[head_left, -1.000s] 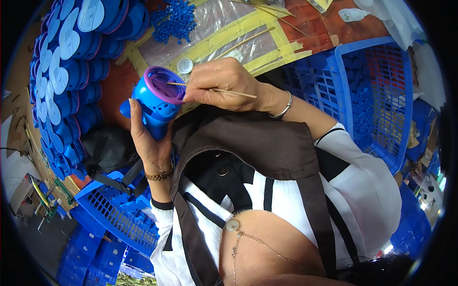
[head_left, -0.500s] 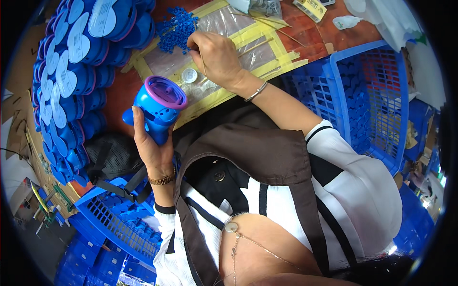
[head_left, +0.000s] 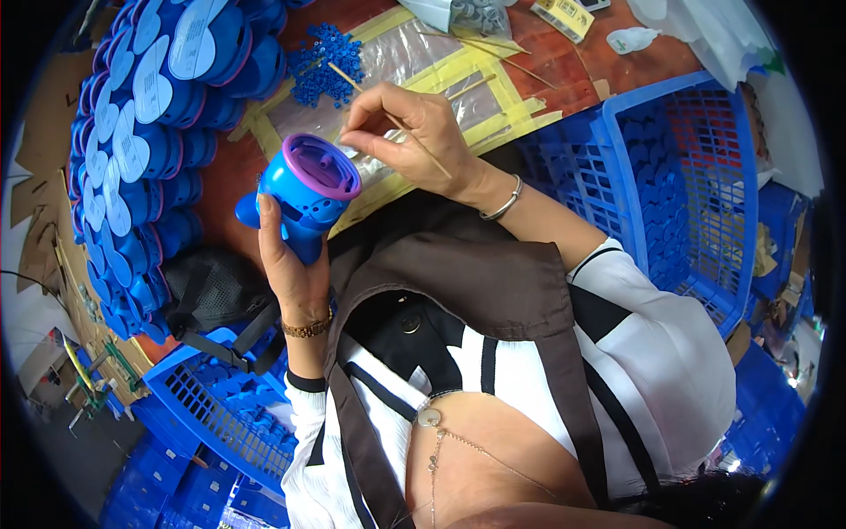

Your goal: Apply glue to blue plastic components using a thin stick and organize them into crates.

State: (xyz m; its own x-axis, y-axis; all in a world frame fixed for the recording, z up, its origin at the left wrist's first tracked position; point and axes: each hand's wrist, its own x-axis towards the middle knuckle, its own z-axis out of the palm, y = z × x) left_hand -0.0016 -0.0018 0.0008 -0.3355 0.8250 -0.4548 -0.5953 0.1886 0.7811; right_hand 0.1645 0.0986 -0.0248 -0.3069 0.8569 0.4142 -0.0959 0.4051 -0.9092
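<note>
My left hand (head_left: pixel 293 273) is closed round a blue plastic toy part (head_left: pixel 286 183), a rounded cup-like body with a purple ring at its open top. The ring tilts up towards my right hand. My right hand (head_left: pixel 419 137) holds a thin wooden stick (head_left: pixel 345 77), which lies slantwise across the fingers. Its thumb and index fingertip come together just right of the purple ring; anything tiny between them is too small to make out. A small white round cap (head_left: pixel 350 152) lies under those fingertips, partly hidden. Beyond the hands is a heap of small blue pieces (head_left: pixel 328 66).
Stacked blue parts with pale heart-shaped faces (head_left: pixel 132 145) rise at the left. A blue crate (head_left: pixel 617 167) stands right, another blue basket (head_left: pixel 207 423) lower left. Yellow tape (head_left: pixel 520 110) and more sticks (head_left: pixel 493 51) lie on the red table. A black mesh bag (head_left: pixel 211 286) sits near my left wrist.
My right hand has drawn back from the blue heap towards the purple ring, its stick swinging to a slant. My left hand and the toy part have shifted slightly right.
</note>
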